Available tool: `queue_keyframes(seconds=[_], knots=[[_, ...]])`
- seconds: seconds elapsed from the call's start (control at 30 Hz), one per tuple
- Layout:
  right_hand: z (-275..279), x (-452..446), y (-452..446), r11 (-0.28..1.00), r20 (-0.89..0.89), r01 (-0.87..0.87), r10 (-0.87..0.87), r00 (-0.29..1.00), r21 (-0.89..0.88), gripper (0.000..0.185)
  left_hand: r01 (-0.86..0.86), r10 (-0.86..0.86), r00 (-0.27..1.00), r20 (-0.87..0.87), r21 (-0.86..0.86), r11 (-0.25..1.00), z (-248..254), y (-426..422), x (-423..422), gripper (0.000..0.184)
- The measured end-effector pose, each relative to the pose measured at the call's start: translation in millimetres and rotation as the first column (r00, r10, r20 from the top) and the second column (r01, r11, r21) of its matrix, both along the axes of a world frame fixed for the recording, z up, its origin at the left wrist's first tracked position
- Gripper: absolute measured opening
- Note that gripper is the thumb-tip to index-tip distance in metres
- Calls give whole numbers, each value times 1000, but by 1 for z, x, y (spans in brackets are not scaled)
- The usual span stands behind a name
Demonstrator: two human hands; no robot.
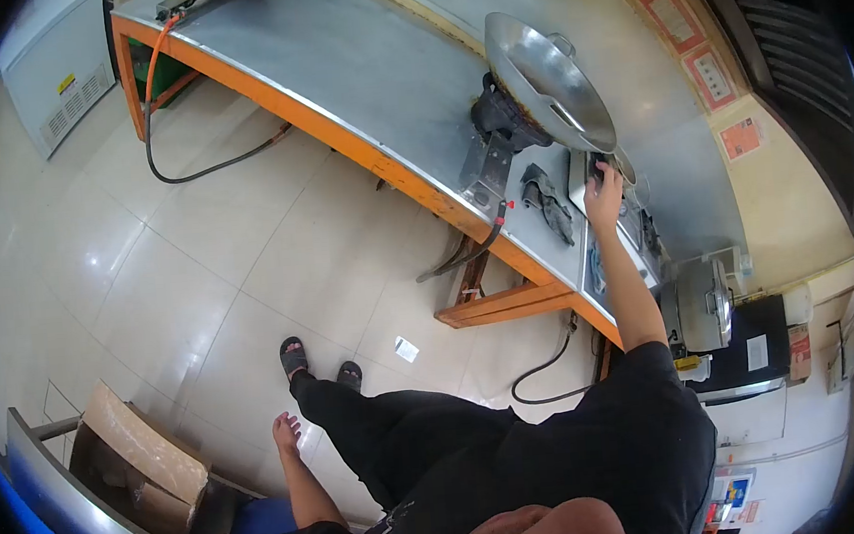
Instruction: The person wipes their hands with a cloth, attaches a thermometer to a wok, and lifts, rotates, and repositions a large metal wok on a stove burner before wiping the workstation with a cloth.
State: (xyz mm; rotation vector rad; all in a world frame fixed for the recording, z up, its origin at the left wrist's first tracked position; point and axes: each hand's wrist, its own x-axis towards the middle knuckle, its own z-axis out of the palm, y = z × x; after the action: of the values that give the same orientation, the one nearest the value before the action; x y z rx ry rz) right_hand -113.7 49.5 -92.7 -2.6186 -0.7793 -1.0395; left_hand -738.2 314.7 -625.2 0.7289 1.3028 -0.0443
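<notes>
My right hand [604, 196] reaches over the far right part of the metal-topped table. Its fingers are curled at a tray [578, 181], close to a small dark item, and what they hold is too small to make out. Just above it, a large metal wok [547, 77] tilts on a gas burner [501, 121], with a long utensil [560, 108] lying inside. A dark crumpled cloth [548, 204] rests left of that hand. Down by my side, my left hand [287, 432] hangs with its fingers loosely apart and nothing in it.
The steel table [331, 64] has an orange frame [338, 152]. Black hoses [209, 174] trail toward the floor. A large lidded pot [701, 306] stands at the right. At lower left are a cardboard box [145, 440] and a metal edge [59, 497]. A white paper scrap [406, 349] lies on the tiles.
</notes>
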Motion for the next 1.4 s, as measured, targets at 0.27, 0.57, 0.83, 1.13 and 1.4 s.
queue_keyframes(seconds=[0.27, 0.57, 0.83, 1.13, 1.4], knots=[[33, 67, 101, 973, 52, -111, 124, 991, -200, 37, 67, -67, 997, -36, 4, 998, 14, -4, -2, 36], [10, 123, 112, 977, -73, 28, -44, 996, -210, 27, 29, -29, 995, -101, 3, 1000, 29, -22, -40, 36], [5, 127, 87, 979, -54, -78, 69, 996, -186, 29, 39, -39, 989, -143, 0, 999, 24, -40, -53, 35], [24, 32, 83, 982, 151, -182, 174, 973, 45, 39, 122, -118, 991, -70, 59, 991, 48, -11, -11, 36], [-253, -196, -106, 961, -678, -164, 273, 682, 221, 28, 302, -292, 952, -94, 109, 947, 90, 26, 49, 40]])
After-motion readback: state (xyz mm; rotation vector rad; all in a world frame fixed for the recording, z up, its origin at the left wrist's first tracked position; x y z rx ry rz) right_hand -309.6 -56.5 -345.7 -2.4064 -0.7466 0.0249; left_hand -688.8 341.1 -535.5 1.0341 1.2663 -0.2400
